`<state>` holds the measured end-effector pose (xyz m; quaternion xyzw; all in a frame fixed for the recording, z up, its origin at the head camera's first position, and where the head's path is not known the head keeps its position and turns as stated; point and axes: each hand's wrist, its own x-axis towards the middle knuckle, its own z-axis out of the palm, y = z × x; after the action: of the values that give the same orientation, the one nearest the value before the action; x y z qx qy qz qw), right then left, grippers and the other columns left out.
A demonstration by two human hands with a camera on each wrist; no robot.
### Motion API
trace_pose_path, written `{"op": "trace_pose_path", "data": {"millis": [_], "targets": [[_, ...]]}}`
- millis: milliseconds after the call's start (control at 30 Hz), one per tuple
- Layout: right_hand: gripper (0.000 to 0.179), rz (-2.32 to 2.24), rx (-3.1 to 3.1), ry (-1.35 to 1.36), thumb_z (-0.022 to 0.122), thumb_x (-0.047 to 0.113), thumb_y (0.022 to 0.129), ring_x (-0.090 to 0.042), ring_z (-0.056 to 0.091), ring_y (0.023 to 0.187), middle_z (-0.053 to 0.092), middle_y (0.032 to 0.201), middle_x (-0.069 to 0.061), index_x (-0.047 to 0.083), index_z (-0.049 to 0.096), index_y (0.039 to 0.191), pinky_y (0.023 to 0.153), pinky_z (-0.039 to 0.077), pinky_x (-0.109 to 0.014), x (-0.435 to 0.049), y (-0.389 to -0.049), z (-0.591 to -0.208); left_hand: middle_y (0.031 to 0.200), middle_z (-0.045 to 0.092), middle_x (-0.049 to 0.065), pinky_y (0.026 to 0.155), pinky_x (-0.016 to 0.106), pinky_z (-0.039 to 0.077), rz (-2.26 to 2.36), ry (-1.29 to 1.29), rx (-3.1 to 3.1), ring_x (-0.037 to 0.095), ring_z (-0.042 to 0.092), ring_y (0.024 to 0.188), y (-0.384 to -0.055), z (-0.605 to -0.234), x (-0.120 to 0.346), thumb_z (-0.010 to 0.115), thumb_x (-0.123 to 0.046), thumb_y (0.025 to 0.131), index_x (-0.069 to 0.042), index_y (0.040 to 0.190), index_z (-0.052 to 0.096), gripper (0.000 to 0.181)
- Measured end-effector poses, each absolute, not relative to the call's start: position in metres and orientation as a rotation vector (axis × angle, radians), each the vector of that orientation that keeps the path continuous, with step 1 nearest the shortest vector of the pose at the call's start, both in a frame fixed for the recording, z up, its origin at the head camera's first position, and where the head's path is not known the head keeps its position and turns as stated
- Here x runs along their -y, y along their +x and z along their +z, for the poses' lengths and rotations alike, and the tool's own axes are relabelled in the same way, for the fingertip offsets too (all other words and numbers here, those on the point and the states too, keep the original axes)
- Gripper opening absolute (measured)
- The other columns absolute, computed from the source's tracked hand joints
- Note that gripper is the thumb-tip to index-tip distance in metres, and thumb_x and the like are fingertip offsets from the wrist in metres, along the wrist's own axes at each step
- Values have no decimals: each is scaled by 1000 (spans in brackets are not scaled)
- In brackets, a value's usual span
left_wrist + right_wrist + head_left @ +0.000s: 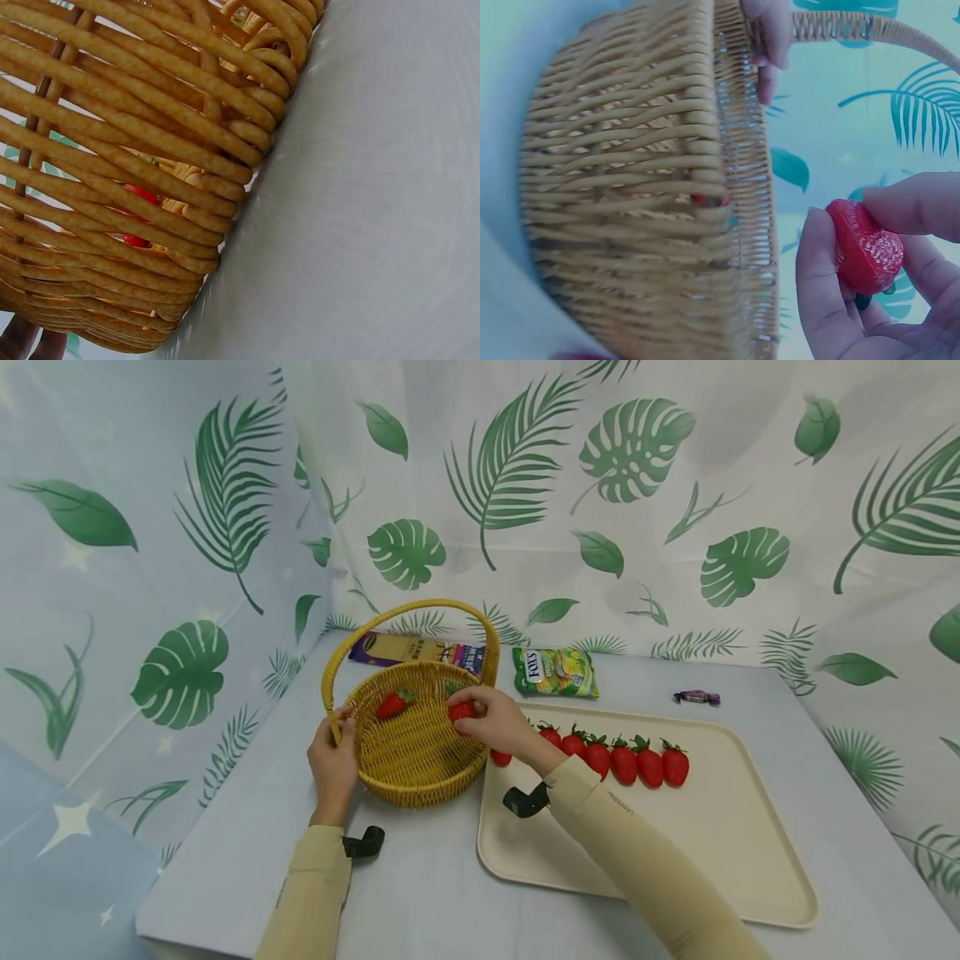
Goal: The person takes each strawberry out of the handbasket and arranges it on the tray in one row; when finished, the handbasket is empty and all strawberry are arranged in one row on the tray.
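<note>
A yellow wicker basket [423, 795] with a tall arched handle stands on the left part of the table. My left hand [334, 772] grips its left rim at the foot of the handle, thumb toward the inside. Over the right side of the basket's opening, my right hand [501, 723] pinches a red strawberry [866, 251] between thumb and fingers. Another strawberry [392, 705] lies inside the basket by the left wall. Several more strawberries [623, 763] form a row on the beige tray [712, 860], partly hidden behind my right hand and wrist.
Behind the basket lies a purple and gold packet [405, 649]. A green FOX'S candy bag [555, 672] rests beyond the tray's back edge, and a purple wrapped candy [697, 697] sits farther right. A leaf-patterned curtain [525, 568] encloses the table's back and sides.
</note>
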<state>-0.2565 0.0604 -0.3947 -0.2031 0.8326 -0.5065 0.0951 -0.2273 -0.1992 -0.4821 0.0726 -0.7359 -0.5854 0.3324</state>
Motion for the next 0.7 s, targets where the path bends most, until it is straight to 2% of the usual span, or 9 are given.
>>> {"op": "trace_pose_path", "data": {"millis": [167, 267, 367, 500, 567, 700], "targets": [[29, -1634, -2412, -533, 66, 8, 91, -26, 62, 94, 59, 120, -12, 8, 66, 120, 77, 55, -37, -74, -243, -394, 122, 65, 20, 76, 17, 40, -1553, 169, 1924, 24, 61, 97, -216, -465, 193, 57, -9, 99, 10, 105, 64, 21], [27, -1648, -2450, -470, 66, 10, 91, -26, 57, 98, 59, 121, -8, 13, 68, 117, 77, 55, -39, -82, -238, -397, 123, 64, 23, 74, 17, 39, -1560, 172, 1934, 22, 59, 97, -205, -449, 187, 56, -5, 99, 13, 100, 62, 19], [26, -1688, -2460, -444, 65, 11, 92, -27, 56, 96, 60, 119, -6, 14, 68, 117, 76, 55, -42, -91, -237, -406, 123, 64, 23, 74, 17, 38, -1565, 177, 1931, 24, 60, 98, -202, -446, 185, 55, -6, 99, 14, 100, 61, 20], [24, -1726, -2497, -450, 64, 11, 93, -25, 56, 87, 61, 115, -8, 13, 68, 117, 69, 53, -33, -105, -230, -410, 123, 64, 23, 75, 17, 38, -1561, 185, 1929, 25, 60, 99, -202, -445, 183, 55, -6, 99, 14, 98, 60, 20], [24, -1714, -2553, -461, 64, 11, 93, -24, 54, 88, 61, 116, -8, 14, 69, 116, 66, 49, -28, -112, -227, -411, 123, 64, 23, 75, 17, 38, -1560, 184, 1927, 25, 60, 99, -202, -445, 183, 56, -5, 99, 14, 98, 60, 20], [26, -1701, -2609, -459, 63, 11, 94, -25, 52, 98, 59, 124, -9, 12, 68, 119, 67, 51, -31, -129, -222, -414, 123, 64, 22, 76, 17, 39, -1559, 184, 1926, 22, 60, 97, -203, -446, 185, 56, -5, 98, 15, 98, 60, 20]]}}
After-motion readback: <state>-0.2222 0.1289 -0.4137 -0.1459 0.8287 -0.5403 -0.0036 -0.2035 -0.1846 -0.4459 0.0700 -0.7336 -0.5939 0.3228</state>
